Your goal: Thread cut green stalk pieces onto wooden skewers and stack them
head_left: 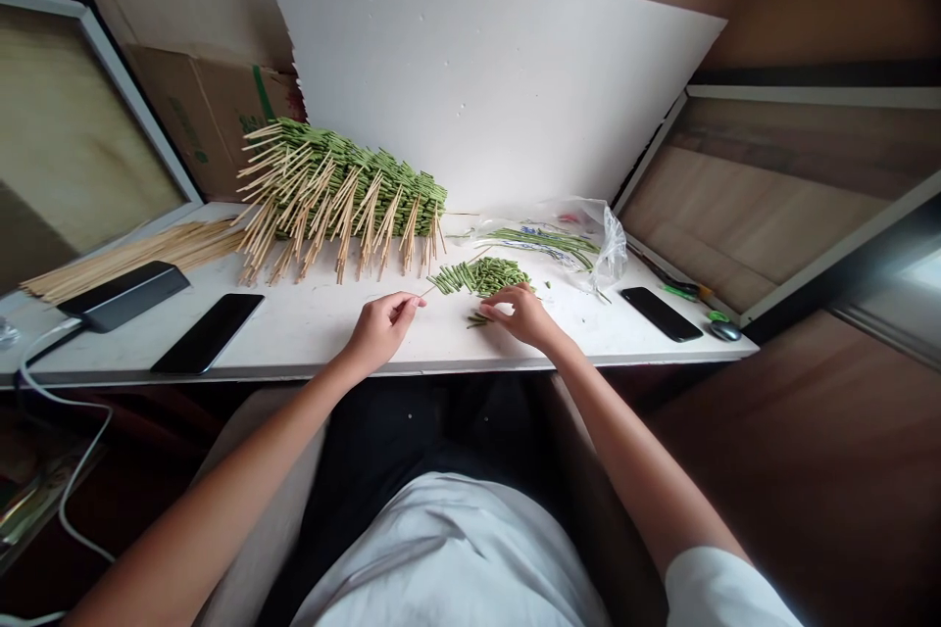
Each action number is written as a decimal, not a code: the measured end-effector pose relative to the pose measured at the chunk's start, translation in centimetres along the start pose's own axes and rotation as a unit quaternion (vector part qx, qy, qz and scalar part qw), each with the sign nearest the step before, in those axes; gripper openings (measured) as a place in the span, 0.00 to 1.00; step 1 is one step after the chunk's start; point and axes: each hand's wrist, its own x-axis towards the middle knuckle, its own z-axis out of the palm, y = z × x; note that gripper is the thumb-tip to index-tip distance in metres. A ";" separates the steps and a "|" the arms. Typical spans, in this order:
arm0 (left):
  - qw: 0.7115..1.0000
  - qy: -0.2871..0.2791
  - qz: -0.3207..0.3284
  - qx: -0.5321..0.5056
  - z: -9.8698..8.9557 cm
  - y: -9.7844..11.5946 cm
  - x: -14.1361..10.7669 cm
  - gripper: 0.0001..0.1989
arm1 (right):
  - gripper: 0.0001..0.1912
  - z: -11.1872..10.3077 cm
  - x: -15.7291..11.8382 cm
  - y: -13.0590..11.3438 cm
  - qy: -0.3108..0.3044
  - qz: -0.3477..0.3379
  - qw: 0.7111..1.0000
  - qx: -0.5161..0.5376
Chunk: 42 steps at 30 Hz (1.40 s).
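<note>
My left hand (382, 325) is closed, pinching the end of a thin bamboo skewer (426, 292). Short cut green stalk pieces (454, 278) sit side by side on the skewer's far part. Just right of it lies a heap of loose green stalk pieces (502, 271). My right hand (521, 315) is in front of this heap, thumb and fingertips drawn together over a few separate green pieces (476, 319). Whether a piece is between those fingertips is too small to make out. Behind my left hand rises a big stack of filled skewers (353, 181), their bare ends toward me.
Bare bamboo sticks (169, 250) lie at the left, near a black device (136, 294) with a white cable and a phone (210, 333). A plastic bag (614, 240) with long green stalks (544, 240), another phone (660, 313) and a mouse (724, 330) are rightward. A white board (485, 69) stands behind.
</note>
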 end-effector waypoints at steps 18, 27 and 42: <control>1.000 -0.011 -0.003 0.002 0.1 -0.7 0.0 0.20 | 0.10 0.8 -0.1 0.6 0.018 0.013 1.000 0.001; 0.997 -0.069 -0.003 -0.020 -0.5 -0.3 0.3 0.22 | 0.20 -0.2 0.6 -0.9 0.085 0.101 0.925 0.357; 0.997 -0.068 -0.009 -0.017 -0.4 0.8 0.0 0.21 | 0.20 0.1 0.4 -2.2 0.131 0.116 0.905 0.388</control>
